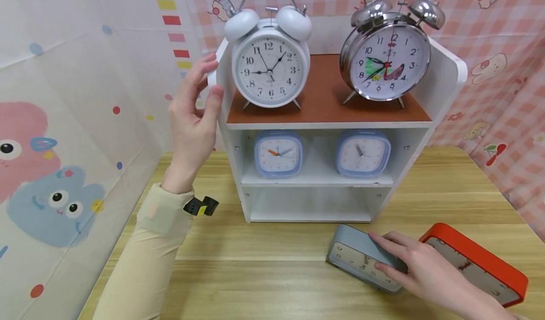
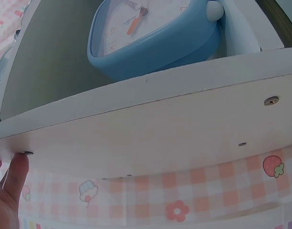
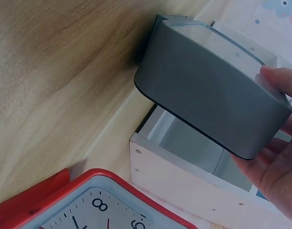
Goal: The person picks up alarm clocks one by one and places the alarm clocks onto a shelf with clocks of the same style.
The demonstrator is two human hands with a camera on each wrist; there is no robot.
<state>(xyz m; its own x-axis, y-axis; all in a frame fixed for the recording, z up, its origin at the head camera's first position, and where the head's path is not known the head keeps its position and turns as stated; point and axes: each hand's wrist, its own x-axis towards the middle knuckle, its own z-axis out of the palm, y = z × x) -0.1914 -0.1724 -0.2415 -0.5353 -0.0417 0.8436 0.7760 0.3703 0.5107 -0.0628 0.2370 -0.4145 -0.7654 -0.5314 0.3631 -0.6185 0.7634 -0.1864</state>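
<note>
My right hand (image 1: 426, 268) holds a grey-blue rectangular clock (image 1: 362, 240), thumb on its front face and fingers over the top and back. The clock is tilted above the wooden table, in front of a white shelf; the right wrist view shows its plain grey casing (image 3: 198, 90). Just right of it, partly behind that hand, stands a red rectangular clock (image 1: 481, 251). My left hand (image 1: 191, 116) is at the upper left side panel (image 1: 222, 67) of the shelf, fingers slightly bent and spread, fingertips right at the panel's edge.
On the brown top shelf (image 1: 325, 93) stand a white twin-bell alarm clock (image 1: 271, 69) and a silver twin-bell alarm clock (image 1: 385, 62). Two small blue clocks, a left one (image 1: 278, 153) and a right one (image 1: 364, 153), sit one level down. Patterned cloth hangs behind and left.
</note>
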